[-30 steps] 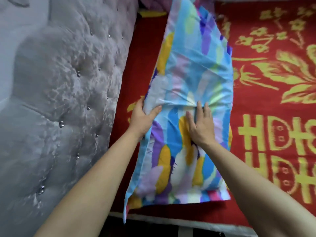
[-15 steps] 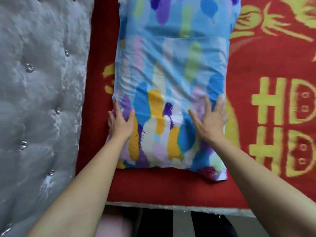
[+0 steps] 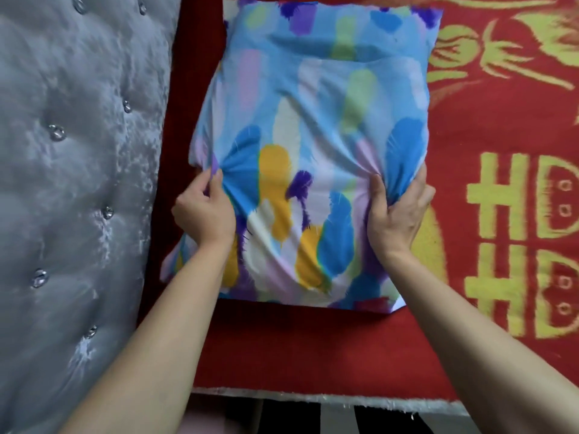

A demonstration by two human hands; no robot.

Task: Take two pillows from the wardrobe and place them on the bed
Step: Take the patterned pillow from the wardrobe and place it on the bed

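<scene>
Pillow (image 3: 316, 145) lies on the red bed cover (image 3: 470, 126), its top edge cut off by the frame; left hand (image 3: 205, 211) pinches its left side, right hand (image 3: 396, 211) bunches the right side; grey tufted headboard (image 3: 78, 183) just left; bed edge (image 3: 329, 399) near below.

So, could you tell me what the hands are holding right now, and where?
Both grip the multicoloured pillow: the left hand bunches its left edge, the right hand its right edge.
</scene>
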